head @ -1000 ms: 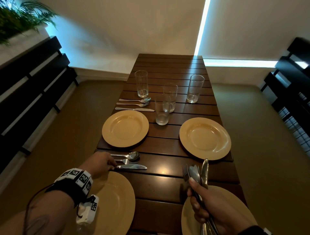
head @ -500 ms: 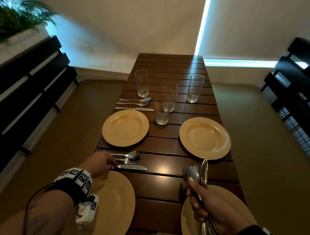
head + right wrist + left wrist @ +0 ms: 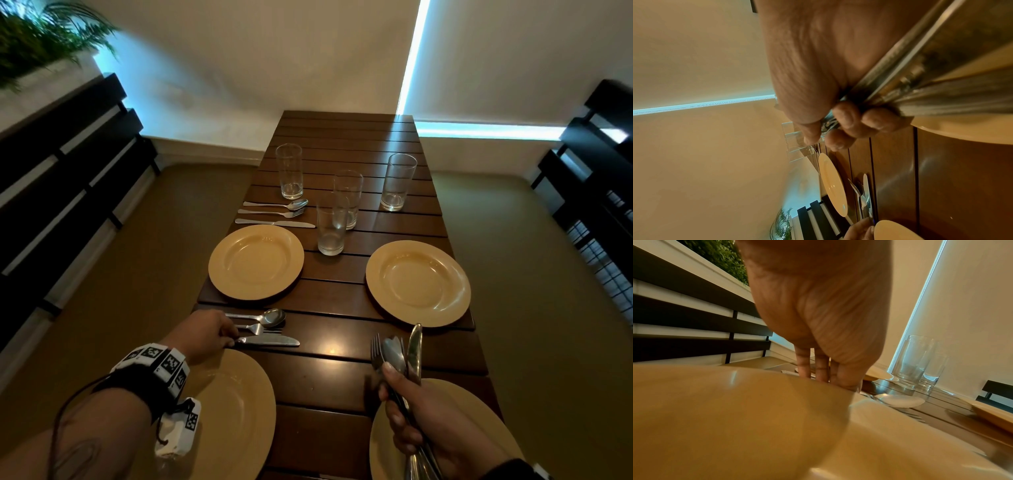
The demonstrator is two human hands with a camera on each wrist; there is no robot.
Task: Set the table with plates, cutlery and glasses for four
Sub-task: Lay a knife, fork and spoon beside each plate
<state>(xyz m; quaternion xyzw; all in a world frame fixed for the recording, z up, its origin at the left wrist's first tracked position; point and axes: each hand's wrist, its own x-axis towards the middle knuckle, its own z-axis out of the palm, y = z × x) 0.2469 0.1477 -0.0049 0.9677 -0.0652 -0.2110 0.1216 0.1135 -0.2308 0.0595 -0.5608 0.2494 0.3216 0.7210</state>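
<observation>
Four yellow plates lie on the dark slatted table [image 3: 342, 377]: far left [image 3: 256, 262], far right [image 3: 418, 282], near left [image 3: 233, 411] and near right [image 3: 479, 411]. Several glasses [image 3: 331, 229] stand grouped at the far end. One spoon, fork and knife set [image 3: 274, 213] lies beyond the far left plate. A second set, spoon [image 3: 272, 317], fork [image 3: 260, 329] and knife [image 3: 270, 341], lies between the two left plates. My left hand [image 3: 224, 337] rests straight fingers [image 3: 822, 369] on their handles. My right hand [image 3: 404, 411] grips a bundle of cutlery [image 3: 397, 353] above the near right plate.
Dark slatted benches [image 3: 68, 178] flank the table on the left and on the right [image 3: 596, 178]. A green plant [image 3: 37, 37] sits at the upper left. The far end of the table [image 3: 346, 137] reaches the wall. Olive floor lies on both sides.
</observation>
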